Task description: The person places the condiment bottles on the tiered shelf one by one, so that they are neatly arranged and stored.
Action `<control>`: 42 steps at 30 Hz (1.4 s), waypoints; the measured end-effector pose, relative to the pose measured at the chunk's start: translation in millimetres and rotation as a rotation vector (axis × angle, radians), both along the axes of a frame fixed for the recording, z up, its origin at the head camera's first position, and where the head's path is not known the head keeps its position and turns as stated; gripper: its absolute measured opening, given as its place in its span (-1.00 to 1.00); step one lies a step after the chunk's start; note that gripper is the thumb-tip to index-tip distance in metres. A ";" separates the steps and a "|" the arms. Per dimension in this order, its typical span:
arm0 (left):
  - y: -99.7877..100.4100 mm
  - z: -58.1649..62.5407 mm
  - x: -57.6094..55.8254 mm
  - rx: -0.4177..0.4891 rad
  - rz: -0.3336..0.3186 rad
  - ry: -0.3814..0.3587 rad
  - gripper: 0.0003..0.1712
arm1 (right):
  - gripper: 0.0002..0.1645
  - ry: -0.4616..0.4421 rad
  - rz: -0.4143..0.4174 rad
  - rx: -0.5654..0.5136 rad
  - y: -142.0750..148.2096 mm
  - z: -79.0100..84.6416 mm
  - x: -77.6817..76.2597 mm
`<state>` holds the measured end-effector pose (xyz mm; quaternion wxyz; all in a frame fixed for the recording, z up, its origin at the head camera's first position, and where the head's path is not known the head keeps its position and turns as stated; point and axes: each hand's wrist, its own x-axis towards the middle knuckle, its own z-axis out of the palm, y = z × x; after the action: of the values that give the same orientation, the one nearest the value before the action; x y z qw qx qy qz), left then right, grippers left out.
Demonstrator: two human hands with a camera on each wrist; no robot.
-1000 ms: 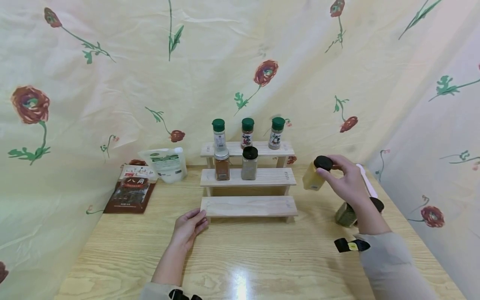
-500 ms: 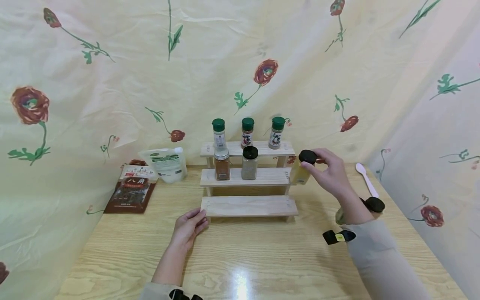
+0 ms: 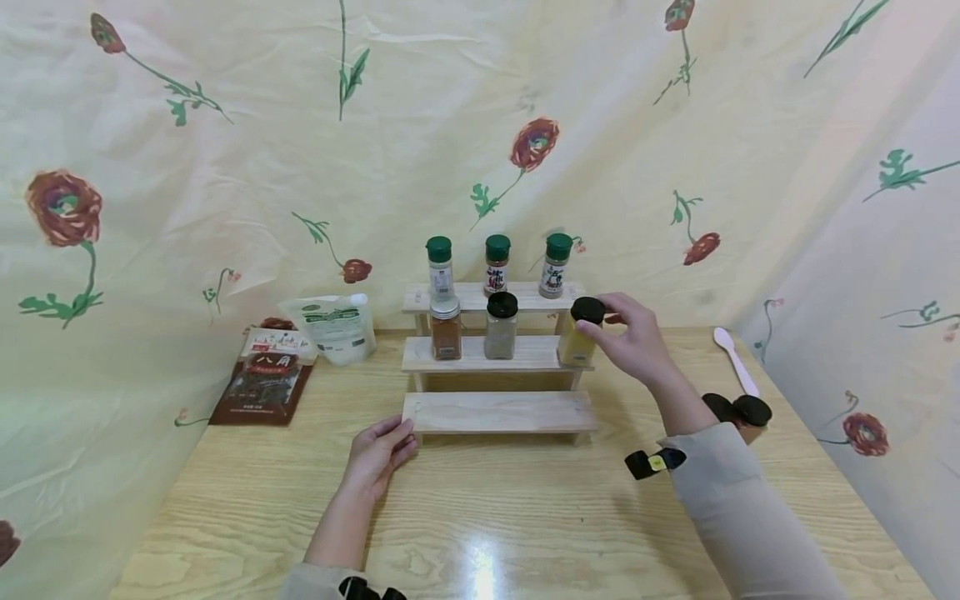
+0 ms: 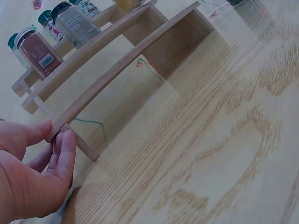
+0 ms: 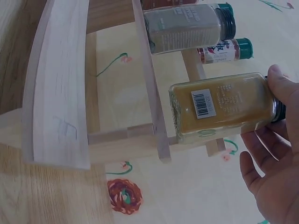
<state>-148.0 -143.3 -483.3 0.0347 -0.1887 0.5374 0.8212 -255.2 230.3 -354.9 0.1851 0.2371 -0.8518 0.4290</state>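
Note:
My right hand (image 3: 633, 337) pinches the black lid of a glass spice jar of yellow powder (image 5: 222, 106), its base at the right end of the middle step. Whether the base bears fully on the wood I cannot tell. At the lower left end of the three-step wooden rack (image 3: 495, 412), my left hand (image 4: 42, 170) grips the bottom step's corner between thumb and fingers. On the middle step stand a jar of reddish-brown powder (image 3: 446, 335) and a black-lidded jar of greyish powder (image 3: 500, 333). Three green-capped shakers, one a reddish shaker (image 3: 496, 271), line the top step.
To the left lie a brown spice packet (image 3: 262, 379) and a white spouted pouch (image 3: 333, 329). On the right are a white spoon (image 3: 737, 362) and two black-lidded jars (image 3: 750, 412), partly behind the right forearm. A flowered cloth backs the table (image 3: 480, 492).
My right hand has carried the yellow jar leftward from beside the rack to the middle step's right end, and the jar is now more upright. The left hand stays at the rack's corner.

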 end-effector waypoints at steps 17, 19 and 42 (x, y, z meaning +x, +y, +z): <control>1.4 0.1 0.7 -0.002 -0.004 -0.005 -0.46 | -0.58 -0.098 0.032 0.012 -16.8 -0.6 -11.8; 1.3 0.0 1.0 0.000 -0.004 -0.005 -0.46 | -0.56 -0.106 0.026 0.011 -18.2 -0.2 -12.2; -0.5 1.4 0.0 0.008 0.001 -0.004 -0.46 | -0.45 -0.070 0.006 0.072 21.8 -18.2 13.3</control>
<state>-148.0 -143.8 -481.9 0.0360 -0.1902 0.5340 0.8230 -242.0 252.2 -373.1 0.1450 0.2311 -0.8719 0.4067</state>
